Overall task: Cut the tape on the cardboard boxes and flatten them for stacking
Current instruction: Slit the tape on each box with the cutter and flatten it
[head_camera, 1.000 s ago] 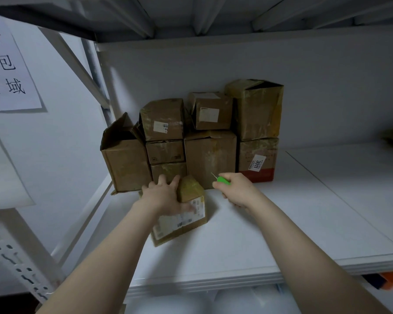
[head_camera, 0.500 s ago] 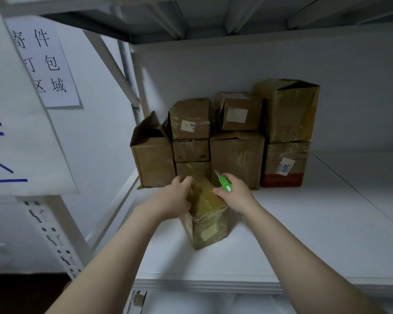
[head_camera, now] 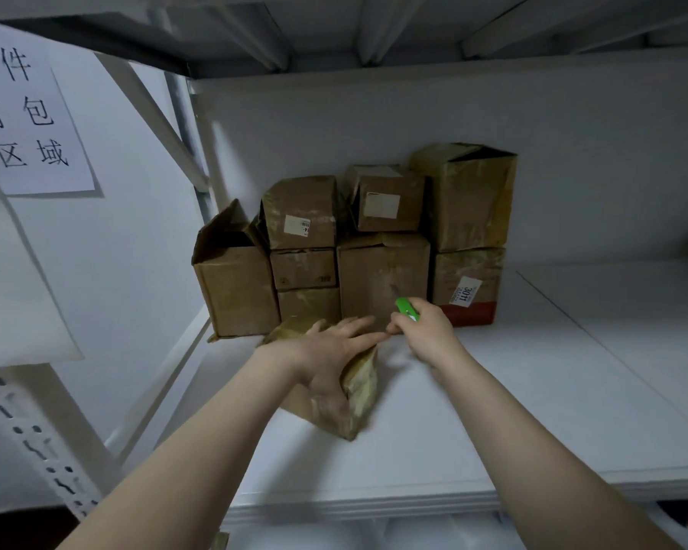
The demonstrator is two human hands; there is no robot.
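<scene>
- Right, from the head camera, we've got the small cardboard box (head_camera: 359, 385) at the front of the white shelf (head_camera: 513, 410). It sits just ahead of the stacked cardboard boxes (head_camera: 382, 271) and is turned so that one corner points at us.
- It looks light to us: small, thin-walled and crumpled at the edges. We'd expect the walls to give under pressure rather than stay stiff.
- Shiny, wrinkled tape covers much of its brown skin, so we judge the surface slick. A flat palm on top should hold it better than a fingertip pinch on the sides.
- The best hold, as we read it, is down on the top face with the seam left free, and fingers kept off the line the blade will follow.
- The left hand (head_camera: 330, 351) is doing about that. It lies spread on top of the box with its fingers straight and reaching toward the stack, pressing rather than clutching. The thumb side drops over the near face, but it's too blurred for us to say how.
- The right hand (head_camera: 427, 331) is clenched round a green utility knife (head_camera: 407, 309), just beside the left fingertips (head_camera: 368, 321) at the far edge of the box.
- The knife's nose points up and away toward the stack. A thin grey blade seems to be out, though it's smeared. We can't tell if it touches the tape.
- A paper sign (head_camera: 28, 121) with handwritten characters hangs on the wall at far left.
</scene>
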